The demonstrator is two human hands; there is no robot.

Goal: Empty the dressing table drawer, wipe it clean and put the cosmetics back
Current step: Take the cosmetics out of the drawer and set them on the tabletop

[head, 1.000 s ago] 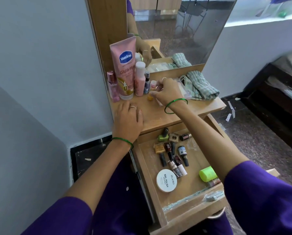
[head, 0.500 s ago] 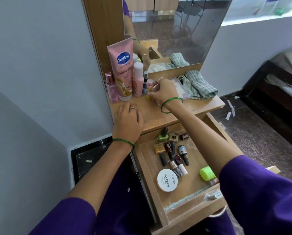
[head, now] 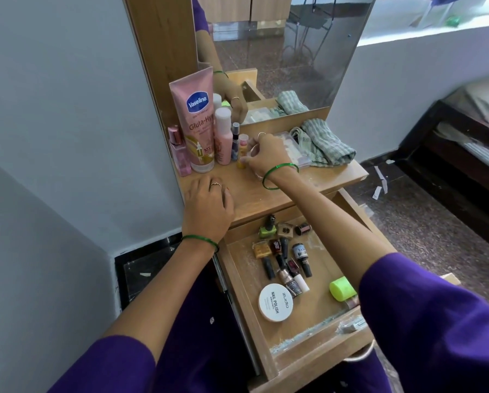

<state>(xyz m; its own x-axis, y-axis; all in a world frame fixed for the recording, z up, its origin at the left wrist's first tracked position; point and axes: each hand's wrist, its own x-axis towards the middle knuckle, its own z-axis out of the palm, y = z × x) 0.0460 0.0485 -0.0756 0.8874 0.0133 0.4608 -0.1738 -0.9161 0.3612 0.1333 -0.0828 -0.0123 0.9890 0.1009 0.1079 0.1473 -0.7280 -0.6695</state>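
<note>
Beside the right hand [head: 267, 157], checked cloth [head: 325, 147] and pink tube [head: 196, 120]

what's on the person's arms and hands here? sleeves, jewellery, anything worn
Both arms wear loose purple sleeves that end above the elbow, leaving the forearms bare. Left hand: thin green bangle at the wrist and a slim gold ring. Right hand: wider green bangle, plus a thin ring. No gloves, no watch.

Pale grey walls [head: 67, 109] flank the wooden-framed mirror [head: 280, 52] — right of it, speckled dark floor [head: 436, 236], a dark wooden bed [head: 464, 154] and a bright sill [head: 436, 32].
</note>
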